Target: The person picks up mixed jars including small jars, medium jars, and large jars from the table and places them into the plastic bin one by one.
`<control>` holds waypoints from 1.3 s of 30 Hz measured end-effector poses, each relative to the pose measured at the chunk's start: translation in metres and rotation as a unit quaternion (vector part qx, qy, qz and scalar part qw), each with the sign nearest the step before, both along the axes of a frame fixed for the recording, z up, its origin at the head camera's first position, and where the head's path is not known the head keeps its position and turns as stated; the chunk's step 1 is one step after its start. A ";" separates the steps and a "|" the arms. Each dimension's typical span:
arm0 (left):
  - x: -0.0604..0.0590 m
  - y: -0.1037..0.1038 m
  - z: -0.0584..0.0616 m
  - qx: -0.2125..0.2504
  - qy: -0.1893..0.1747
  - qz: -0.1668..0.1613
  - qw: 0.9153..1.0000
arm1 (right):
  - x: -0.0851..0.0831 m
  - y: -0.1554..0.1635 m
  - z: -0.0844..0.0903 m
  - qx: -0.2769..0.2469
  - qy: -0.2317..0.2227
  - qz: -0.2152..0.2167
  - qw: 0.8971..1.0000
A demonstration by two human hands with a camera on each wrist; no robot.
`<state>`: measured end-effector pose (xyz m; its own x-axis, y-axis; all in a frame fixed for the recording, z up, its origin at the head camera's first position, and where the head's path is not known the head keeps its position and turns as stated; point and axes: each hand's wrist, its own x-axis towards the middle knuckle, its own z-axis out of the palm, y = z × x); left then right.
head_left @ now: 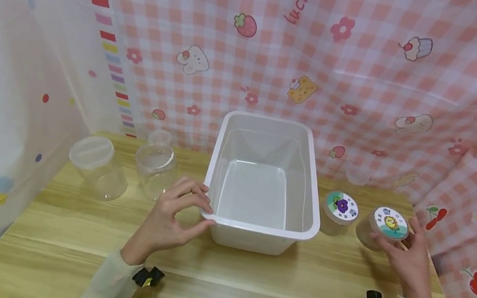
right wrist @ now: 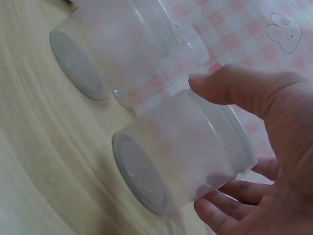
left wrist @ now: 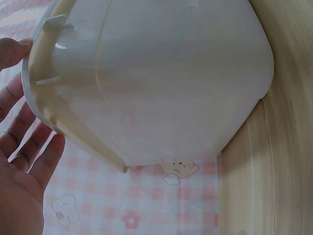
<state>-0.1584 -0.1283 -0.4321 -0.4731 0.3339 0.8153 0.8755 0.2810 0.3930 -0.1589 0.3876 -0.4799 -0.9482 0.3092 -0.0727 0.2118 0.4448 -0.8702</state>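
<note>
A white plastic tub stands in the middle of the wooden table. My left hand holds its near left corner, thumb and fingers at the rim; the left wrist view shows the tub's outer wall close up. On the right, my right hand grips a clear plastic jar whose lid carries a yellow flower. The right wrist view has thumb and fingers on opposite sides of this jar. Just left of it stands a similar jar with a purple flower on its lid.
Left of the tub are a clear jar with a whitish lid and another clear jar, with a small round clear item behind it. A checked pink cloth hangs along the back and right of the table.
</note>
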 end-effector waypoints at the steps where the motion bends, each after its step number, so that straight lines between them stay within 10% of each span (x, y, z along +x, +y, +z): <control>1: 0.000 0.000 0.000 0.000 -0.001 0.001 1.000 | 0.000 0.000 -0.001 0.001 -0.001 -0.003 1.000; 14: 0.000 -0.001 0.001 0.006 -0.011 -0.005 1.000 | -0.006 -0.005 -0.008 -0.017 -0.074 -0.056 0.996; 39: 0.000 -0.001 0.001 0.004 -0.032 -0.011 0.999 | -0.003 -0.019 0.016 0.005 0.002 -0.093 0.996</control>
<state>-0.1584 -0.1296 -0.4315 -0.5165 0.3387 0.7865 0.8547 0.2591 0.4497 -0.1615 0.3682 -0.4641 -0.8747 0.4803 -0.0645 0.2875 0.4071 -0.8670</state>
